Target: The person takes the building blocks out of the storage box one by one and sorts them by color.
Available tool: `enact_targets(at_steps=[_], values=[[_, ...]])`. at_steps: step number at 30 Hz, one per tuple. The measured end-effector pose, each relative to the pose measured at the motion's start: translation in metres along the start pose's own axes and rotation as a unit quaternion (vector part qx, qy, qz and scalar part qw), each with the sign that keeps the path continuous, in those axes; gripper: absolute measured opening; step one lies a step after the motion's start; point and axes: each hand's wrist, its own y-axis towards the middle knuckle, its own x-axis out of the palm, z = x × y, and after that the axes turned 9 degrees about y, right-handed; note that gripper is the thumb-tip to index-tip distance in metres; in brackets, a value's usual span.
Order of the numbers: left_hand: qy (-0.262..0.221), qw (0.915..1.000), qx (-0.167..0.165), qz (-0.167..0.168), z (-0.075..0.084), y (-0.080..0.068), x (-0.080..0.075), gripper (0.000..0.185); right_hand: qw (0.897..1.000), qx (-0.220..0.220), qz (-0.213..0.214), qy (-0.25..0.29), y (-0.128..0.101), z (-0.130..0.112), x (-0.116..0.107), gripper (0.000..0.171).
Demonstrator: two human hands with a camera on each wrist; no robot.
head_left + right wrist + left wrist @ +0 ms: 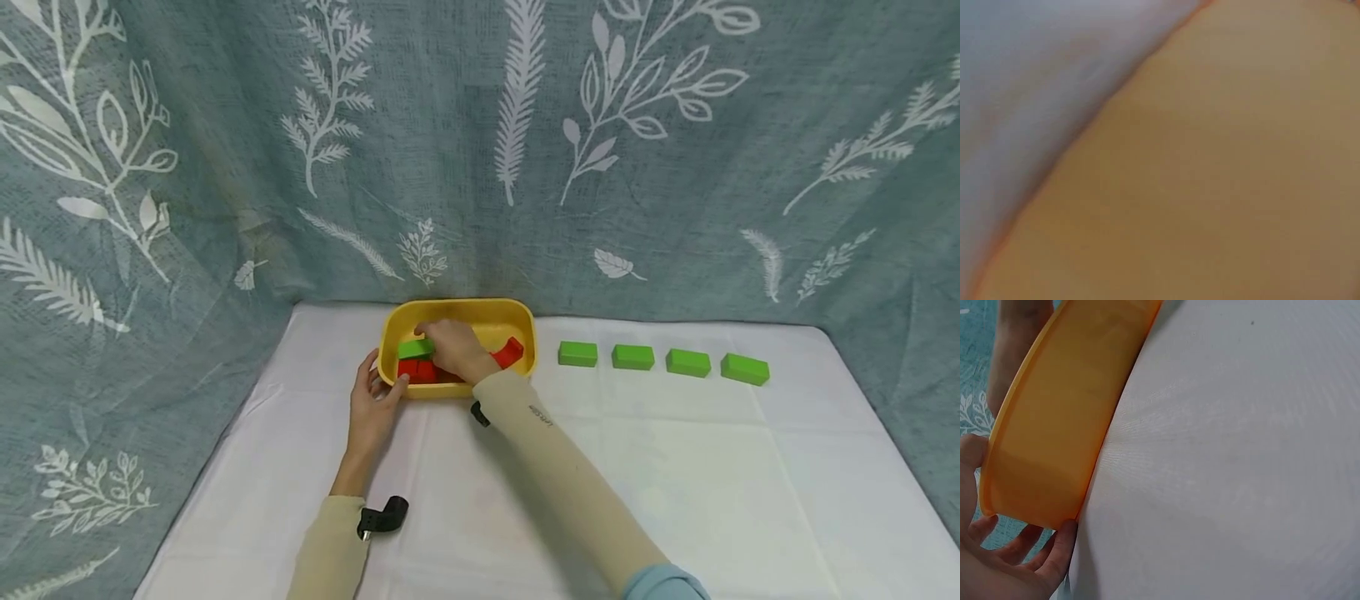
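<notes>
Grey-green cloth printed with white leaves (450, 150) hangs behind a table spread with white cloth (675, 483). On my feed, everything turns on one green rectangular block (414, 349) inside a yellow plastic bin (487, 312): its long axis runs roughly left to right, and its right end lies at the right hand (453, 343). That hand is the nearer one, reaching over the near rim; its fingers bend beside the block, but I cannot tell whether they grip it, and the right wrist view gives me only blurred yellow wall. The left hand (372, 417) grips the bin's near left corner, thumb at the rim, fingers outside. Inside, I see red blocks (417, 371) along the near wall and a curved red piece (510, 353) toward the right end. Four green blocks (633, 357) lie in a spaced row right of the bin.
</notes>
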Motion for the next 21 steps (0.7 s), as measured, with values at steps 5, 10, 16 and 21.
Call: enact_targets(at_steps=[5, 10, 16, 21], values=[[0.005, 1.0000, 0.001, -0.001, 0.001, 0.001, -0.001, 0.069, 0.997, -0.003, 0.033, 0.073, -0.002, 0.005, -0.003, 0.046], [0.012, 0.9999, 0.006, 0.006, 0.003, 0.001, 0.000, 0.069, 0.980, -0.022, 0.087, 0.180, -0.013, 0.011, -0.018, 0.051], [0.015, 0.9999, 0.001, 0.000, 0.006, -0.001, 0.001, 0.070, 0.951, -0.038, 0.121, 0.281, -0.045, 0.035, -0.034, 0.052], [0.025, 0.9996, -0.008, 0.011, 0.006, -0.001, 0.004, 0.069, 0.907, -0.037, 0.172, 0.383, -0.084, 0.072, -0.041, 0.053]])
